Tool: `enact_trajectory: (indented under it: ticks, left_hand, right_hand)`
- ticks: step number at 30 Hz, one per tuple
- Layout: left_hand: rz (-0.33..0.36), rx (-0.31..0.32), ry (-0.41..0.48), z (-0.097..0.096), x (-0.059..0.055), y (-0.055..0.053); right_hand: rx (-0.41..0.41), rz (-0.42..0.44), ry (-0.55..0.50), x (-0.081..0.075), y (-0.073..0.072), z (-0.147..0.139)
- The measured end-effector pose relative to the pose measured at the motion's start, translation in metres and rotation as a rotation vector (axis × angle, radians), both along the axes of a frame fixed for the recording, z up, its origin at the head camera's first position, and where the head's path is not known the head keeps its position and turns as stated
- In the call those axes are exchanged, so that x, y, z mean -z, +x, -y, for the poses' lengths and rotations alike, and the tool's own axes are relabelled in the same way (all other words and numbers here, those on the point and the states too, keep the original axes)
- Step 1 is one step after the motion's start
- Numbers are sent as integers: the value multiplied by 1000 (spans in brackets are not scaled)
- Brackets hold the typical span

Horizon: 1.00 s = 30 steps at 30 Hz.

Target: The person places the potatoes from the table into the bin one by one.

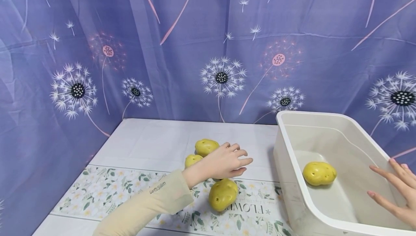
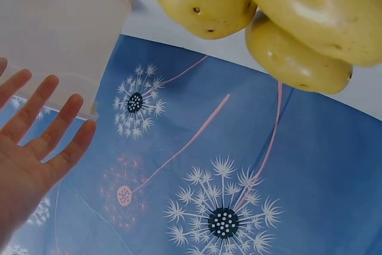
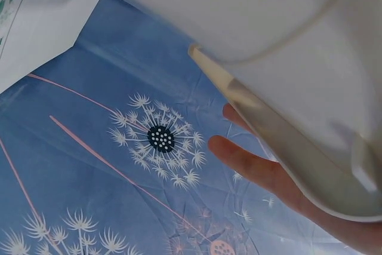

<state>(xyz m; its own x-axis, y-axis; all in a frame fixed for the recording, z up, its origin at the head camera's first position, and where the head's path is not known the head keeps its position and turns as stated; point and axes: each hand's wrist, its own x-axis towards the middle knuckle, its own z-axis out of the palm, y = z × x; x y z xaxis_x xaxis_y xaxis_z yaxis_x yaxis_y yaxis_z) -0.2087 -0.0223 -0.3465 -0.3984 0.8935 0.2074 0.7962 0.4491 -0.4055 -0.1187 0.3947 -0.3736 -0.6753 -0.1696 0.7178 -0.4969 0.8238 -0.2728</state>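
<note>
In the head view, the left hand (image 1: 225, 162) hovers with loosely spread fingers and holds nothing. A rear potato (image 1: 206, 146) and a smaller-looking potato (image 1: 193, 160) lie close together beside its wrist, while a front potato (image 1: 222, 194) rests on the floral band of the white tablecloth (image 1: 152, 134), just below the hand. A fourth potato (image 1: 320, 173) lies inside the pale bin (image 1: 312, 136), near its left wall. The right hand (image 1: 409, 200) is at the bin's right rim, fingers straight and apart.

The left wrist view shows the left palm empty, well apart from three potatoes.

In the right wrist view, two fingers extend along the bin's outer side before a dandelion-printed curtain (image 3: 89, 195); whether they press it is hard to tell.
</note>
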Motion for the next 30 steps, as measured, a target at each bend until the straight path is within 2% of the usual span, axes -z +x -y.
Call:
enact_trajectory:
  ticks: [5, 15, 22, 30]
  left_hand:
    - [9, -13, -25, 6, 6, 4]
    - [-14, 3, -23, 18, 14, 12]
    - [30, 29, 32, 28, 22, 17]
    - [58, 16, 2, 33, 29, 23]
  right_hand:
    - [-4, -11, 4, 0, 1, 0]
    - [-1, 13, 27, -4, -1, -1]
    - [-9, 24, 41, -4, 0, 0]
    - [-1, 28, 24, -4, 2, -1]
